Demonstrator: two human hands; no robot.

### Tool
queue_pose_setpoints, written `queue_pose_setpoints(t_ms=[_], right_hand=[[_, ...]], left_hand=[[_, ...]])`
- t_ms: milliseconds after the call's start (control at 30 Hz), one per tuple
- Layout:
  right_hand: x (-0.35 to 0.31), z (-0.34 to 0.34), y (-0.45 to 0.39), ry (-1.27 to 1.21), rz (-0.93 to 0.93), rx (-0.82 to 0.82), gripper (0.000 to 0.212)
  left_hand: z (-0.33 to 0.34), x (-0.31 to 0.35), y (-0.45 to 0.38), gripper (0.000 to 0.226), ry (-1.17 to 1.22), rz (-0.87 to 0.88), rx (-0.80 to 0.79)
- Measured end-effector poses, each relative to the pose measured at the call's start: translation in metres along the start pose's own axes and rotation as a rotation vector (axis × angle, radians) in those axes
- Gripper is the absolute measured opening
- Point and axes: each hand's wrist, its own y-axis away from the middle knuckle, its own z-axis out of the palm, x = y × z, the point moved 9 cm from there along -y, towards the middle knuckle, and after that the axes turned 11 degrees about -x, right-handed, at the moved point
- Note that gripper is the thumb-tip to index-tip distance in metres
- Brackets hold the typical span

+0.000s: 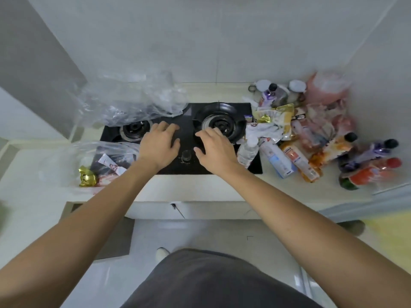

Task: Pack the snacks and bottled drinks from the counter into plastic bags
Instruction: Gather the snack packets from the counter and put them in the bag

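Between items: both the left hand [160,142] and right hand [215,145] hover empty, fingers loosely spread, over the stove [189,125]; next reach goes right to the bottles [289,156].

A pale cream stone counter [195,192] carries a black glass two-burner hob [189,130], crumpled clear plastic bags [124,101] at left, and a heap of snack packets and bottled drinks [311,138] at right.
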Motion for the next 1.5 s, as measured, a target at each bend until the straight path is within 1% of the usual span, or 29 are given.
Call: queue_pose_setpoints(t_ms=[167,333,567,733,833,933,1000,1167,1233,1333,1400,1433,1500], right_hand=[[0.067,-0.053,0.034,0.058,0.022,0.052,0.038],[0.135,-0.084,0.052,0.045,0.1,0.068,0.039],[0.224,-0.094,0.043,0.074,0.258,0.025,0.044],[0.289,-0.079,0.018,0.101,0.368,-0.023,0.039],[0.321,-0.072,0.001,0.081,0.416,-0.033,0.045],[0.341,-0.067,-0.019,0.039,0.435,-0.026,0.05],[0.351,-0.061,-0.031,0.03,0.447,-0.047,0.049],[0.367,-0.04,-0.055,0.013,0.457,-0.123,0.028],[0.372,-0.036,-0.059,0.006,0.467,-0.127,0.026],[0.381,-0.029,-0.063,-0.012,0.499,-0.164,0.037],[0.386,-0.025,-0.064,-0.016,0.518,-0.197,0.046],[0.387,-0.024,-0.065,-0.022,0.521,-0.202,0.049],[0.387,-0.025,-0.064,-0.033,0.516,-0.183,0.047]], left_hand=[[-0.001,0.085,-0.019,0.043,0.015,0.054,0.021],[0.006,0.139,-0.044,0.041,0.015,0.071,-0.001],[0.035,0.179,-0.103,0.038,0.047,0.138,-0.082],[0.076,0.19,-0.166,0.041,0.082,0.204,-0.173],[0.106,0.198,-0.204,0.042,0.074,0.248,-0.256],[0.134,0.202,-0.232,0.046,0.076,0.275,-0.341],[0.15,0.204,-0.247,0.047,0.089,0.291,-0.388],[0.189,0.208,-0.272,0.046,0.073,0.294,-0.505],[0.202,0.213,-0.276,0.046,0.058,0.289,-0.536],[0.214,0.219,-0.28,0.046,0.037,0.282,-0.549],[0.216,0.22,-0.283,0.041,0.003,0.272,-0.516],[0.216,0.22,-0.284,0.039,-0.009,0.271,-0.497],[0.215,0.221,-0.285,0.034,-0.012,0.277,-0.46]])
